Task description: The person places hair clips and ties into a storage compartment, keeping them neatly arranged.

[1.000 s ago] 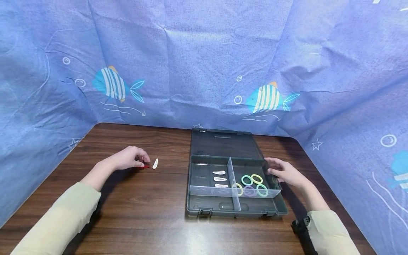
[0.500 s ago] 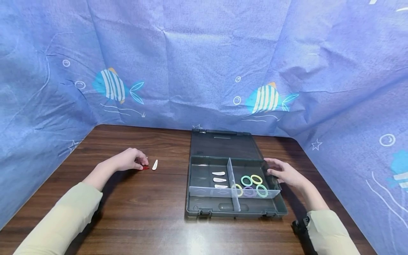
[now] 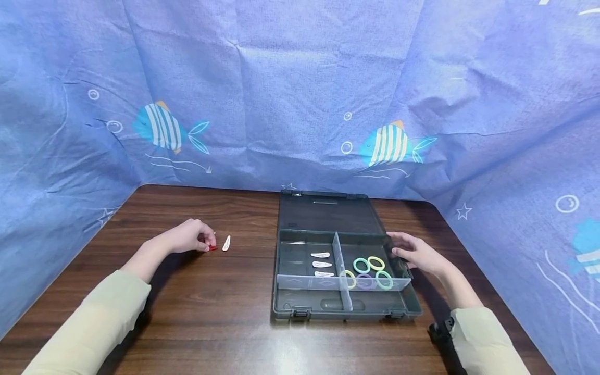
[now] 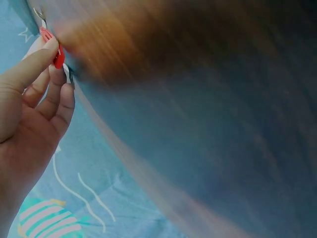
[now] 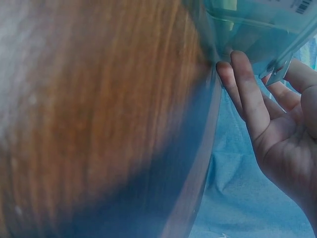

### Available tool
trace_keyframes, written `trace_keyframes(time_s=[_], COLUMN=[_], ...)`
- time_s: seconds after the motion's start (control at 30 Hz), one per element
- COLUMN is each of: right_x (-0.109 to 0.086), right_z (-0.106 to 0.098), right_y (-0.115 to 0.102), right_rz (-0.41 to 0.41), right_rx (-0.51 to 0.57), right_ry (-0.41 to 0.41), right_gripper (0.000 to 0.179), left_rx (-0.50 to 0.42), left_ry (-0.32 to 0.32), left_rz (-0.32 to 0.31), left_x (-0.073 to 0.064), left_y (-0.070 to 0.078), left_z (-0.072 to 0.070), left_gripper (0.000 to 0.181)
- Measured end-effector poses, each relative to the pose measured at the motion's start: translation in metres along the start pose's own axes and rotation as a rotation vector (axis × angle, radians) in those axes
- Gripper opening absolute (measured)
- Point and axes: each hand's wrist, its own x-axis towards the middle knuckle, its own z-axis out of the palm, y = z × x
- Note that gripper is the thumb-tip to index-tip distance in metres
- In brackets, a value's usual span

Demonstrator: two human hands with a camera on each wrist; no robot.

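My left hand (image 3: 189,237) pinches a red hair clip (image 4: 53,48) between thumb and fingertips, low over the left of the table. A white hair clip (image 3: 227,243) lies just right of it. Small pale pieces show by the fingers in the left wrist view; I cannot tell what they are. My right hand (image 3: 417,253) holds the right side wall of a grey see-through box (image 3: 347,315), thumb at the rim, other fingers outside. The box stands with its lid (image 3: 328,211) laid back. Several white clips (image 3: 321,264) lie in its back left compartment.
Several pastel hair ties (image 3: 361,265) lie in the back right compartment. Clear dividers (image 3: 300,282) cross the box. Brown wooden table (image 3: 211,323) lies around it. A blue fish-print cloth (image 3: 290,94) hangs behind and at both sides.
The left fingers have closed in on the red hair clip and drawn slightly left, away from the white clip. The right hand stays at the box.
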Motion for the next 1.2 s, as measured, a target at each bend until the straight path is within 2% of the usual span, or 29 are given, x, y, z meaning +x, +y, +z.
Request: trace_keyframes(time_s=[0.4,0.77,1.0,1.2], right_x=[0.001,0.0,0.0,0.002], right_z=[0.002,0.003,0.001,0.0], right_y=[-0.003,-0.002,0.0,0.001], right_rz=[0.009,0.02,0.018,0.019], right_rx=[-0.012,-0.023,-0.007,-0.007], right_ry=[0.008,0.008,0.006,0.004], right_gripper=[0.054,0.054,0.056,0.057], left_rx=[-0.023,-0.036,-0.007,-0.025], left_ry=[-0.03,-0.028,0.023,0.07], left_rz=[-0.003,-0.008,0.018,0.004], left_x=[-0.001,0.003,0.007,0.011], left_y=[0.005,0.009,0.018,0.027], left_z=[-0.005,-0.009,-0.013,-0.017], left_gripper=[0.015,0.014,0.012,0.01])
